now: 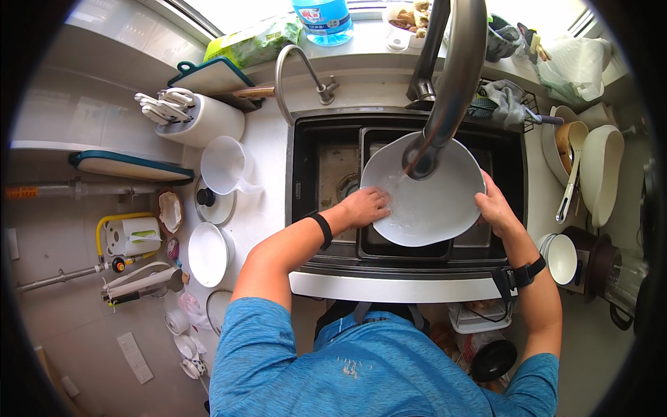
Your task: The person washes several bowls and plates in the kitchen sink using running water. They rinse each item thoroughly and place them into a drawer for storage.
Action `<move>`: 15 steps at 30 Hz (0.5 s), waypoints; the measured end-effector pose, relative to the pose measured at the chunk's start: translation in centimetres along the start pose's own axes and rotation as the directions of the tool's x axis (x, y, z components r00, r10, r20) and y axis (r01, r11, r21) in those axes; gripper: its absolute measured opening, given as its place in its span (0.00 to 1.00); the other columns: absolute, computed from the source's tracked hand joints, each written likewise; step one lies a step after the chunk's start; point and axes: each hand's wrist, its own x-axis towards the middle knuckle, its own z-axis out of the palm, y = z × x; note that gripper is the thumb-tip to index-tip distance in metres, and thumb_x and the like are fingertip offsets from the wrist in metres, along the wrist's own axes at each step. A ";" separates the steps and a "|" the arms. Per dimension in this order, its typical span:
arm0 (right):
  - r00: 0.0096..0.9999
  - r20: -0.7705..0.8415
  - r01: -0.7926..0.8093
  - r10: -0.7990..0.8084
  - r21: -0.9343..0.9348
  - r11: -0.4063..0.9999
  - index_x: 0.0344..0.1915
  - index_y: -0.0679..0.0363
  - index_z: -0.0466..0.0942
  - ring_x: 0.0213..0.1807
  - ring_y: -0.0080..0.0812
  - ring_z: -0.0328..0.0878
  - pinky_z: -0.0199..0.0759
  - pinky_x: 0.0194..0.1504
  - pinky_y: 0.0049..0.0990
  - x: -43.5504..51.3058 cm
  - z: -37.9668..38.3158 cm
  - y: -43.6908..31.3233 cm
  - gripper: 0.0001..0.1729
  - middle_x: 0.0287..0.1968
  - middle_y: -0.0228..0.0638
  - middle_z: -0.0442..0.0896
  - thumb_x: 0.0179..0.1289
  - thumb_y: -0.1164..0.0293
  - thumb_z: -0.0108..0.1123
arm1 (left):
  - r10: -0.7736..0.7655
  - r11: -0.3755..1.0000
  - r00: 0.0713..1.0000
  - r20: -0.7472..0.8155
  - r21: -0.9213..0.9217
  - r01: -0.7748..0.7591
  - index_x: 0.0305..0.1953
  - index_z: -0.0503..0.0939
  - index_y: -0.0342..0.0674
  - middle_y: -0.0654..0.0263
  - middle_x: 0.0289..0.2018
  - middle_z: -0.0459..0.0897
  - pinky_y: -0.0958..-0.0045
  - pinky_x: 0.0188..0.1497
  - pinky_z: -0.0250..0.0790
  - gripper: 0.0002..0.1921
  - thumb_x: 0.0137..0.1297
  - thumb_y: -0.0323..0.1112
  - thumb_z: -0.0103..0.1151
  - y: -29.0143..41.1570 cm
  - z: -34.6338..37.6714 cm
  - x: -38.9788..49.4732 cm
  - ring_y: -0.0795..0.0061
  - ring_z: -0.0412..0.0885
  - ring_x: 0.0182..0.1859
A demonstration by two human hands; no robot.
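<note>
A large white bowl (435,213) is tilted over the black double sink (404,253), beneath the metal faucet (458,78). Water runs from the spout into it and spreads across its inner face. My right hand (497,206) grips the bowl's right rim, thumb on the near face and the other fingers mostly hidden behind. My left hand (367,206) lies across the left rim with its fingers on the wet inside. Whether it also grips the rim is hidden.
Left of the sink stand a knife block (208,122), a plastic measuring jug (226,164), a glass lid (216,206) and a white bowl (208,255). A slim second tap (284,78) arches behind. At right are stacked dishes (602,174), small bowls (561,259) and a blender (594,266).
</note>
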 end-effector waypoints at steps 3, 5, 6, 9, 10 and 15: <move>0.982 -0.172 -0.080 0.073 -0.034 0.996 0.77 0.50 0.51 0.48 0.39 0.82 0.78 0.41 0.32 0.8 0.6 0.6 0.42 0.59 0.46 0.76 0.65 0.67 0.56 | 0.014 0.999 0.997 0.069 0.040 -0.017 0.52 0.78 0.46 0.57 0.45 0.83 0.59 0.61 0.69 0.16 0.63 0.36 0.53 0.3 0.1 0.1 0.59 0.80 0.53; 0.954 -0.293 -0.039 0.069 0.109 0.993 0.78 0.47 0.46 0.58 0.41 0.76 0.75 0.48 0.41 0.1 2.1 2.2 0.47 0.64 0.47 0.72 0.66 0.58 0.61 | -0.003 1.000 0.984 0.180 -0.020 0.007 0.51 0.78 0.43 0.60 0.37 0.83 0.62 0.48 0.76 0.16 0.63 0.36 0.53 2.3 -0.5 1.0 0.61 0.84 0.43; 0.955 -0.275 -0.067 0.109 0.158 0.985 0.79 0.45 0.42 0.66 0.42 0.68 0.71 0.55 0.48 -0.9 3.4 3.3 0.50 0.68 0.49 0.67 0.66 0.56 0.61 | -0.034 0.998 0.987 0.159 -0.049 0.043 0.52 0.78 0.42 0.60 0.36 0.83 0.63 0.43 0.77 0.16 0.63 0.35 0.53 3.5 -1.1 1.5 0.61 0.84 0.40; 0.945 -0.294 -0.017 0.145 0.398 0.917 0.76 0.50 0.48 0.66 0.46 0.68 0.74 0.53 0.52 -2.1 9.1 6.1 0.43 0.67 0.44 0.66 0.65 0.65 0.56 | -0.118 0.978 0.993 0.018 -0.169 0.119 0.53 0.77 0.38 0.60 0.32 0.83 0.64 0.34 0.78 0.18 0.62 0.34 0.53 7.5 -2.9 3.9 0.60 0.85 0.35; 0.955 -0.275 0.015 0.111 0.419 0.908 0.75 0.51 0.48 0.65 0.47 0.69 0.76 0.52 0.53 -2.1 8.9 6.1 0.42 0.67 0.46 0.66 0.63 0.68 0.53 | -0.157 0.956 0.987 0.046 -0.243 0.163 0.54 0.76 0.37 0.60 0.32 0.83 0.61 0.36 0.79 0.18 0.63 0.33 0.52 8.7 -3.5 4.6 0.60 0.85 0.36; 0.965 -0.034 -0.238 0.259 0.292 0.926 0.74 0.53 0.48 0.61 0.51 0.73 0.83 0.47 0.51 -2.5 6.4 3.2 0.43 0.65 0.51 0.66 0.55 0.75 0.44 | -0.053 0.759 0.994 0.095 -0.644 0.101 0.68 0.66 0.44 0.53 0.52 0.83 0.57 0.45 0.77 0.29 0.64 0.31 0.52 8.8 -4.2 4.4 0.50 0.84 0.45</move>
